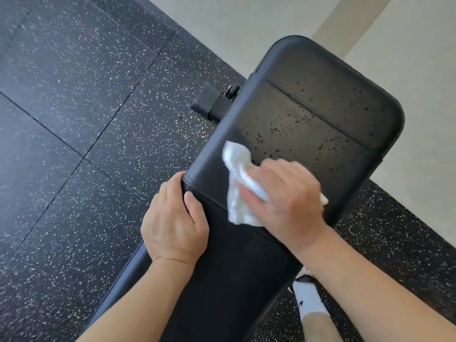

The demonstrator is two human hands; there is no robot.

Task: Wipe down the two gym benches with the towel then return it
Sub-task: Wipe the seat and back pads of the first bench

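Note:
A black padded gym bench runs from the lower middle up to the right, its far pad speckled with dark droplets. My right hand presses a crumpled white towel onto the pad near the seam between the two pads, fingers bent over the cloth. My left hand grips the bench's left edge at that seam, thumb on top and fingers wrapped over the side. Only one bench is in view.
Black rubber floor tiles with white flecks lie to the left and under the bench. The bench's foot with a small wheel sticks out at its far left. Pale flooring lies beyond. A socked foot stands at the lower right.

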